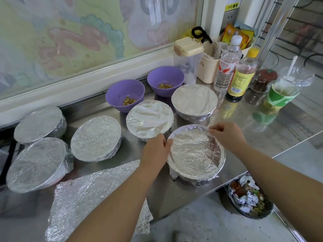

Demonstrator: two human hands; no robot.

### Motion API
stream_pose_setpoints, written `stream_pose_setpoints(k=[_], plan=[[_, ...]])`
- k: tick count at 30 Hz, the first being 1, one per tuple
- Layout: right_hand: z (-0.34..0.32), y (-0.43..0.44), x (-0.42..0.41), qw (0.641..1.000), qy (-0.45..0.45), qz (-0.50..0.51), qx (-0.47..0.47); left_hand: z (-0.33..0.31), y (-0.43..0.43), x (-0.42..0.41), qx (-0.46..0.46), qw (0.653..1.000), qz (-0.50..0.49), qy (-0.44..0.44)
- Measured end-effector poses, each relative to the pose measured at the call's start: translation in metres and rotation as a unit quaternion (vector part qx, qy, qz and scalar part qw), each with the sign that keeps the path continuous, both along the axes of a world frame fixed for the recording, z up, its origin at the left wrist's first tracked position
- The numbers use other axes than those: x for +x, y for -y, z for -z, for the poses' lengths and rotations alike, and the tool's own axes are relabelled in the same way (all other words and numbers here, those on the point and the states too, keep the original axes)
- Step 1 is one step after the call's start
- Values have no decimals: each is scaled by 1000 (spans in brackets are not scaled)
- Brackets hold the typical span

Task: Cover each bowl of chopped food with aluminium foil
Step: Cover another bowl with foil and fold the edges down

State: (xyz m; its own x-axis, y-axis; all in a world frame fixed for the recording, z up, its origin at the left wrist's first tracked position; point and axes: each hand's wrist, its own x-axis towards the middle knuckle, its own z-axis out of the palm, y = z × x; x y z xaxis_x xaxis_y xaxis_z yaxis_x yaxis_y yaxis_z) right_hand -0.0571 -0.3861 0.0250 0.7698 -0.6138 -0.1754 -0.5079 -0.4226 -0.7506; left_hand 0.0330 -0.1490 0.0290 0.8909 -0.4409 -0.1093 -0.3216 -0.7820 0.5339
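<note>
**A:** Any writing you can read on the head view?

**B:** Not much. I see a yellow sign point(231, 7) by the window frame with black characters that begin 小心, and the rest blurs. The water bottle point(226, 65) has a red label with white characters I can't read. The print on the yellow-capped bottle point(242, 75) beside it is too small.

**A:** What's around the work?

**B:** Five covered bowls point(96, 137) stand on the counter point(262, 123), to the left and behind. Two purple bowls point(125, 95) sit uncovered at the window wall, with yellowish bits inside. A loose foil sheet point(90, 194) lies under the person's left forearm and overhangs the counter's edge.

**A:** And the hands?

**B:** The near bowl point(222, 165) sits at the counter's front edge, between them. The left hand point(155, 151) pinches its foil cover point(194, 154) at the left rim. The right hand point(227, 135) pinches it at the far right rim.

**A:** Anything hidden?

**B:** The cover hides what's in the near bowl. The right arm cuts off part of a bin point(250, 198) of foil scraps below the counter.
</note>
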Motion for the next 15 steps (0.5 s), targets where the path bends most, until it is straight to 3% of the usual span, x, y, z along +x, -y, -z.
stream_pose_setpoints(k=[3,7,11,15], plan=[[3,12,-5,989,-14,3,148,0,-3,2,-11,1000,-2,-7],[16,8,-12,899,8,85,430,3,-3,0,-24,1000,-4,-14],[16,-4,-12,848,-13,137,512,7,-2,-2,-40,999,-23,-26],[15,-8,-14,839,-8,145,524,8,-2,-4,-48,998,-39,-32]])
